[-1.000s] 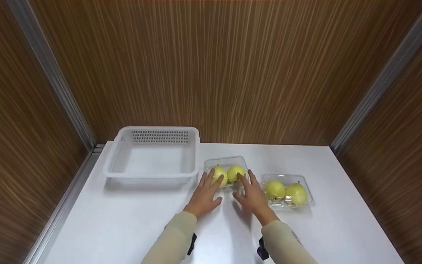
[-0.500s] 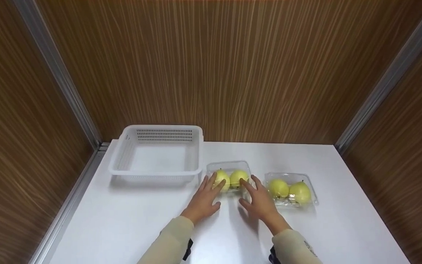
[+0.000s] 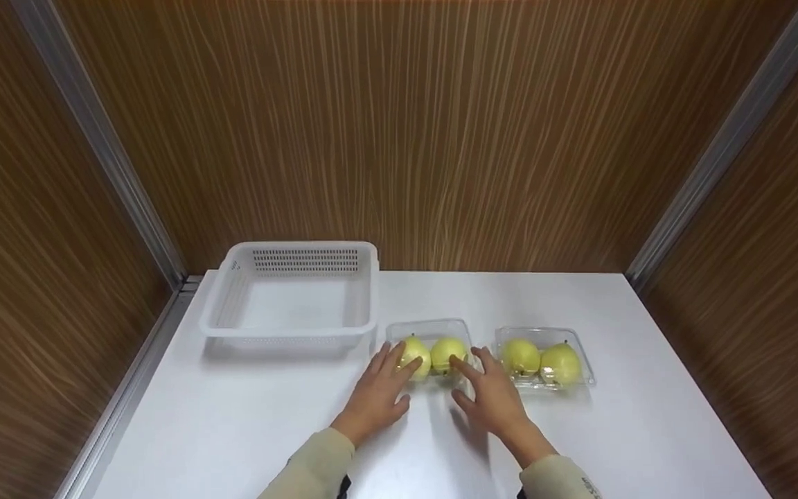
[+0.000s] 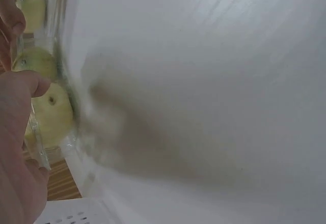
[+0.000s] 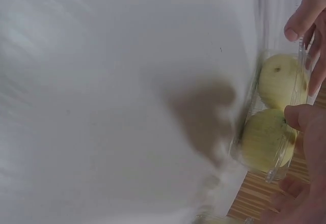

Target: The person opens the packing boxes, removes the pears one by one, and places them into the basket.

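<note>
Two round yellow-green pears (image 3: pixel 449 352) sit in a clear plastic clamshell box (image 3: pixel 430 327) on the white table. My left hand (image 3: pixel 375 395), fingers spread, touches the front left part of its lid; the thumb (image 4: pixel 38 83) lies by the near edge. On the front right, my right hand (image 3: pixel 496 402) rests its spread fingers, with its thumb (image 5: pixel 295 116) at the near side. Parts of the box are hidden under both hands. A second clear box (image 3: pixel 541 335) with two similar pears (image 3: pixel 560 364) stands just right of the right hand.
A white perforated plastic basket (image 3: pixel 288 332) with nothing in it stands at the back left of the white table (image 3: pixel 233 416). Wood-grain panels (image 3: pixel 399 138) enclose the table at the back and both sides.
The box between my hands has slid across the table toward me, both hands moving back with it. It now stands nearly level with the second box. Basket and second box have stayed put.
</note>
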Motion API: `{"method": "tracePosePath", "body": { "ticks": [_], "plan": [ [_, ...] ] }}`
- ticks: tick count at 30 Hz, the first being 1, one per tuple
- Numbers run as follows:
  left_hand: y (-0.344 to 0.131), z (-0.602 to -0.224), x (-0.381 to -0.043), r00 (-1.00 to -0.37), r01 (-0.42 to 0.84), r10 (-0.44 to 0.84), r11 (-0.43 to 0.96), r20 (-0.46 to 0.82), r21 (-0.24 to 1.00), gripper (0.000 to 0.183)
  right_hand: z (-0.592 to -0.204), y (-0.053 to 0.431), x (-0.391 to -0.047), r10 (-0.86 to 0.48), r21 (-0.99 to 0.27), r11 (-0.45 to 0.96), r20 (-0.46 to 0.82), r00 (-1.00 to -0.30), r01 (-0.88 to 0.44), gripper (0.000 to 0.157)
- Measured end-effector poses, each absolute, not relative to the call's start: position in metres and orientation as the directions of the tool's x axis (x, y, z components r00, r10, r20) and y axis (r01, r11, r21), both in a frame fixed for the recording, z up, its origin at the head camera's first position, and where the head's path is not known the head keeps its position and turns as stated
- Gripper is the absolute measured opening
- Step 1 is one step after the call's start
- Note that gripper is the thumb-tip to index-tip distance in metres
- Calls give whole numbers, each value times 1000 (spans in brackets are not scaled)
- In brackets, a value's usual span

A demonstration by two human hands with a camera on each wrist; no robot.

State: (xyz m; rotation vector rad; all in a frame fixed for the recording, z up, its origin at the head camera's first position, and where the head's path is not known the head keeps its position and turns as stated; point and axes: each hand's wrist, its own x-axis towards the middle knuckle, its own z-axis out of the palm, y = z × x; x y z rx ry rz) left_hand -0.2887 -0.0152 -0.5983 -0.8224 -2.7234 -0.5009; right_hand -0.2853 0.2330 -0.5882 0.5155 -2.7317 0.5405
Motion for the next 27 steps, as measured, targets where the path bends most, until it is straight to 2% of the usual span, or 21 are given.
{"method": "tracePosePath", "body": {
  "ticks": [7,16,21,27],
  "plan": [
    [-6,-595,-288,-741,607,528,791,416,76,51,-590,226,-278,-277,-291,866,400,-874,-407,45],
    [-3,-594,-288,-731,603,536,797,422,33,45,-587,217,-275,-289,-268,874,385,-877,-406,46],
    [-1,-587,-293,-716,599,552,800,426,-32,50,-587,217,-279,-281,-263,871,425,-860,-415,42],
    [6,-573,-307,-763,603,580,798,286,-10,68,-592,214,-282,-221,-376,851,374,-901,-365,44]
  ]
}}
